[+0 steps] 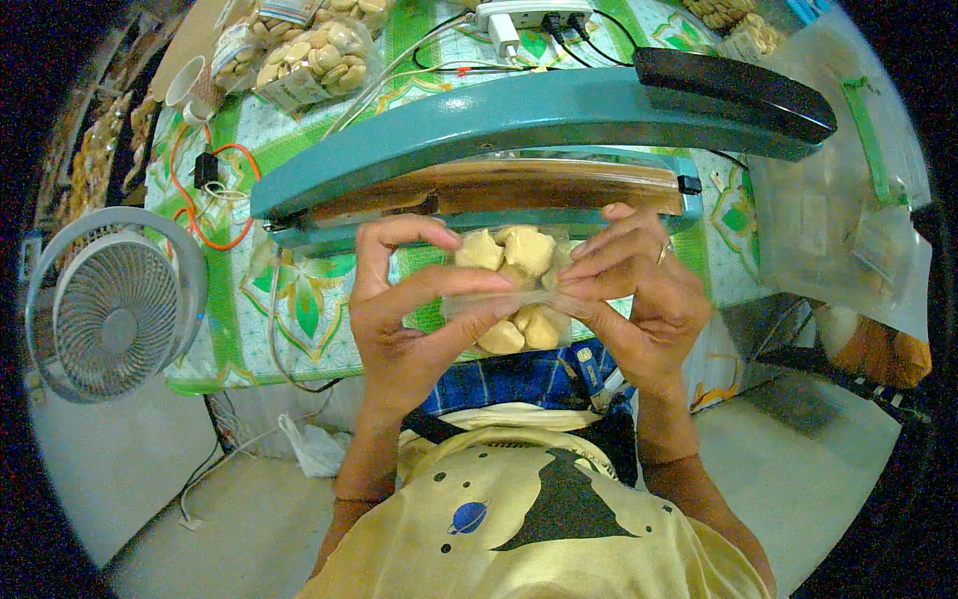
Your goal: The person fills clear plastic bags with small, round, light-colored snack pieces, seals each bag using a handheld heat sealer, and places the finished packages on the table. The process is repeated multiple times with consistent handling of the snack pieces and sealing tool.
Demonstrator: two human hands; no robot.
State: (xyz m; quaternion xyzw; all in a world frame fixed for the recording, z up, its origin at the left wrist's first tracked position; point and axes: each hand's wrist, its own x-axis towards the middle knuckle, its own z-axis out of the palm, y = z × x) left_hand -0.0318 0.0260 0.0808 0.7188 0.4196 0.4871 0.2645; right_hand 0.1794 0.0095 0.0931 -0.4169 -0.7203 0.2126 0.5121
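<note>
While both hands meet at the picture's centre, I see my left hand (404, 319) and right hand (639, 295) each pinching one side of a clear bag of pale yellow biscuits (514, 290), fingers clenched on it. The teal heat sealer (479, 130) sits at twelve o'clock just beyond the bag, a small fan (115, 304) at nine o'clock.

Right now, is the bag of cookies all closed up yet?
Not yet. The clear bag already has pale cookies inside, so the filling looks done. The left hand and right hand pinch it in front of the teal heat sealer, whose arm is up. Sealing looks left to do. Other filled bags sit on the table.
</note>
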